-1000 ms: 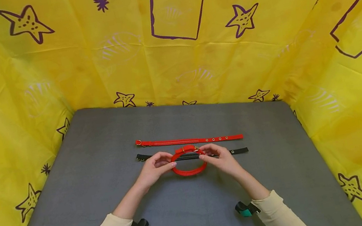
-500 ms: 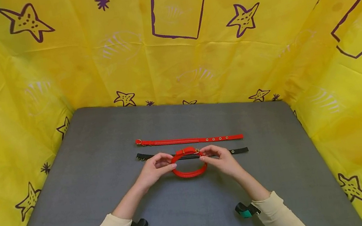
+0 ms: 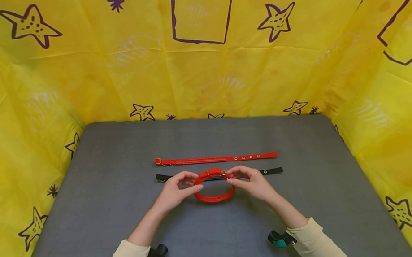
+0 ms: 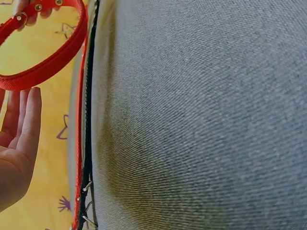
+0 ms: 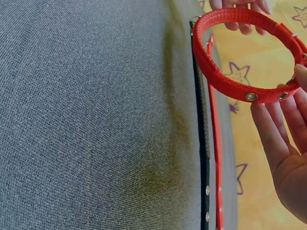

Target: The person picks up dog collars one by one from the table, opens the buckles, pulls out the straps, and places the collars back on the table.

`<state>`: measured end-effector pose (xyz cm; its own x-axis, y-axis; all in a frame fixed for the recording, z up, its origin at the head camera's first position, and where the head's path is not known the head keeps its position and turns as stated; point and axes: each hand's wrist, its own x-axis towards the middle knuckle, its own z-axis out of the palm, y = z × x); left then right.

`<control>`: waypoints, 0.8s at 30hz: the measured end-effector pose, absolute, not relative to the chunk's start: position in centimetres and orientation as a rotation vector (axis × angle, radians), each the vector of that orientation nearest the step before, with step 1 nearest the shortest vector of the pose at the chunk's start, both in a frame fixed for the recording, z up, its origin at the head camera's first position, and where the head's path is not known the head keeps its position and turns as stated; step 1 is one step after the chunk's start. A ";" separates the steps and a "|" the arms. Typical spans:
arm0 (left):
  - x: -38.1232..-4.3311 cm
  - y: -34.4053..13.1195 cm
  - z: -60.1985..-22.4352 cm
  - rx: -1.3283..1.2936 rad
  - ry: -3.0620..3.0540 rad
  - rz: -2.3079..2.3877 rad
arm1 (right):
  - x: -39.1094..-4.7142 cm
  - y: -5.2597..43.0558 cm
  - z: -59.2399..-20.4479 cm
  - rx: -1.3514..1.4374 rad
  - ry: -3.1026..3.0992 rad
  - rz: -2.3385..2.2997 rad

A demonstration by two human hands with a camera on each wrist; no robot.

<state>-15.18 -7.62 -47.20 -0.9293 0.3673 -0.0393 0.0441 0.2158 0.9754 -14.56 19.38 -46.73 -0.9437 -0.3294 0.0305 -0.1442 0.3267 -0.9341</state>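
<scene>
Between both hands a red collar (image 3: 216,198) is held up, fastened into a ring, its metal buckle on the far side. My left hand (image 3: 173,194) pinches its left side between thumb and fingers. On the opposite side my right hand (image 3: 253,183) pinches it close to the buckle. In the right wrist view metal eyelets show along the red collar (image 5: 225,85) near the right fingers. The left wrist view has the collar (image 4: 57,60) above the left hand (image 4: 21,139). Behind the hands lies a black collar (image 3: 273,171), stretched flat and partly hidden by them.
A second red collar (image 3: 203,161) lies straight on the grey table (image 3: 225,243), beyond the black one and nearly parallel to it. Yellow cloth (image 3: 164,72) printed with starfish stands around the back and sides of the table.
The held red collar has tilted a little, its near side dipping slightly and its buckle strap turning toward the camera. Both hands keep their hold in almost the same place.
</scene>
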 end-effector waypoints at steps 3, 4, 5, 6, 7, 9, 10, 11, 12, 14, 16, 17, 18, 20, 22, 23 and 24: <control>-15.3 -7.5 -47.2 0.395 2.241 1.770 | -14.5 19.4 -46.7 -0.449 2.418 -1.681; -15.3 -7.5 -47.2 0.400 2.245 1.769 | -14.5 19.4 -46.8 -0.451 2.418 -1.680; -15.3 -7.5 -47.2 0.408 2.251 1.766 | -14.5 19.4 -46.8 -0.453 2.418 -1.678; -15.2 -7.5 -47.2 0.414 2.255 1.765 | -14.5 19.4 -46.8 -0.454 2.416 -1.675; -15.2 -7.5 -47.1 0.418 2.260 1.762 | -14.5 19.4 -46.8 -0.456 2.414 -1.673; -15.2 -7.5 -47.2 0.421 2.264 1.760 | -14.4 19.5 -46.9 -0.459 2.406 -1.673; -15.2 -7.5 -47.3 0.423 2.268 1.757 | -14.4 19.5 -46.9 -0.461 2.400 -1.677; -15.3 -7.5 -47.6 0.419 2.270 1.757 | -14.4 19.5 -46.9 -0.460 2.398 -1.675; -15.4 -7.4 -48.1 0.412 2.272 1.755 | -14.4 19.5 -46.9 -0.460 2.394 -1.674; -15.7 -7.4 -49.0 0.405 2.282 1.753 | -14.4 19.5 -46.8 -0.461 2.387 -1.674; -15.8 -7.5 -49.9 0.411 2.301 1.747 | -14.4 19.5 -46.8 -0.464 2.382 -1.671; -16.0 -7.5 -50.4 0.410 2.307 1.746 | -14.4 19.5 -46.7 -0.467 2.382 -1.667; -16.0 -7.5 -50.5 0.414 2.314 1.746 | -14.3 19.4 -46.6 -0.472 2.379 -1.667; -16.0 -7.5 -50.7 0.427 2.328 1.741 | -14.3 19.4 -46.4 -0.482 2.382 -1.660; -16.0 -7.4 -50.7 0.435 2.334 1.741 | -14.3 19.3 -46.3 -0.485 2.380 -1.658; -16.0 -7.4 -50.8 0.438 2.336 1.741 | -14.3 19.3 -46.2 -0.487 2.380 -1.656; -16.0 -7.4 -50.7 0.447 2.341 1.738 | -14.3 19.2 -46.1 -0.483 2.377 -1.654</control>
<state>-15.99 -7.42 -50.74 -0.9360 0.3510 0.0255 0.1260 0.2666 0.9555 -14.30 19.22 -46.12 -0.9254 -0.3785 0.0181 -0.1485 0.3182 -0.9363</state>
